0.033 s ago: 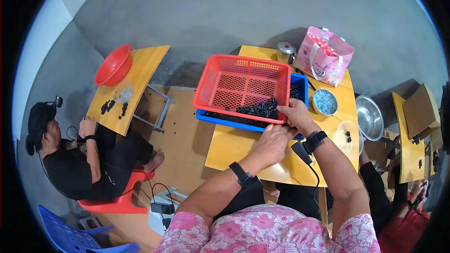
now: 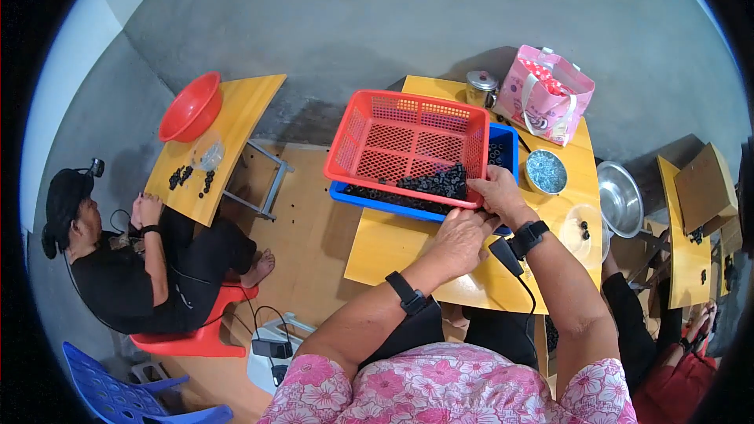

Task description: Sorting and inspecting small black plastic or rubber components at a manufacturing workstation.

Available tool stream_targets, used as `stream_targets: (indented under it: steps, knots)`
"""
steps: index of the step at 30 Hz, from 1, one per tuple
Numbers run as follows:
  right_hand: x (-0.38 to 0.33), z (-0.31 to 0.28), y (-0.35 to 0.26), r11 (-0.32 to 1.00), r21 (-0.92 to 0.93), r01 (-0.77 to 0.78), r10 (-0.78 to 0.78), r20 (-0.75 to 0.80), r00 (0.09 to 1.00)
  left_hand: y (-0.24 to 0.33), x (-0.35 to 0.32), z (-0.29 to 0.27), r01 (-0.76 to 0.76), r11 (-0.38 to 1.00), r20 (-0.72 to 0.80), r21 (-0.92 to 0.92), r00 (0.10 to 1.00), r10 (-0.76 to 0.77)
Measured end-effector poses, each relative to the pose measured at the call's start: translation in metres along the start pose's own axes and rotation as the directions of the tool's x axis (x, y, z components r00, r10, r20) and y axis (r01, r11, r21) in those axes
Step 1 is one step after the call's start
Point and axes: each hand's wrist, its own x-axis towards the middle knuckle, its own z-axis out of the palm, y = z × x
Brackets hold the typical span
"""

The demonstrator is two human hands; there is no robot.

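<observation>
Far left: a seated co-worker (image 2: 118, 267) at a side table, well left of the red plastic mesh basket (image 2: 408, 145).
Left hand (image 2: 459, 239): just below the basket's near rim — fingers curled; whether they hold anything, I cannot tell.
Black small parts (image 2: 436, 183): heaped in the basket's near right corner.
Right hand (image 2: 496, 188): nearer hand — fingers hooked over the rim, the heap just to their left.
Right of basket: a clear bowl (image 2: 580, 232).

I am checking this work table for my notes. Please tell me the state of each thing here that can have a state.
Red basket: tilted, resting in the blue tray, small black parts heaped at its near edge.
Blue tray: under the basket, holding black parts.
Right hand: on the basket's near rim.
Left hand: just below that rim, grip unclear.
Metal tin: lid on.
Pink bag: upright.
Steel bowl: looks empty.
</observation>
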Motion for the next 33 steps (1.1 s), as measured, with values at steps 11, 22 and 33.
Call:
stream_targets:
  steps: [11, 22, 33]
  knots:
    - [0.005, 0.025, -0.022, 0.947, 0.318, 0.047, -0.046, -0.010, 0.999, -0.012, -0.010, 0.011, -0.074, 0.991, -0.148, -0.107, 0.987, 0.058]
    - [0.008, 0.026, -0.006, 0.956, 0.286, -0.073, 0.013, 0.209, 0.978, -0.011, -0.008, 0.010, -0.121, 0.991, -0.206, -0.064, 0.973, 0.106]
    - [-0.009, -0.012, -0.003, 0.945, 0.286, 0.157, -0.154, -0.033, 0.988, -0.018, 0.005, -0.009, -0.001, 0.986, -0.179, -0.166, 0.983, -0.029]
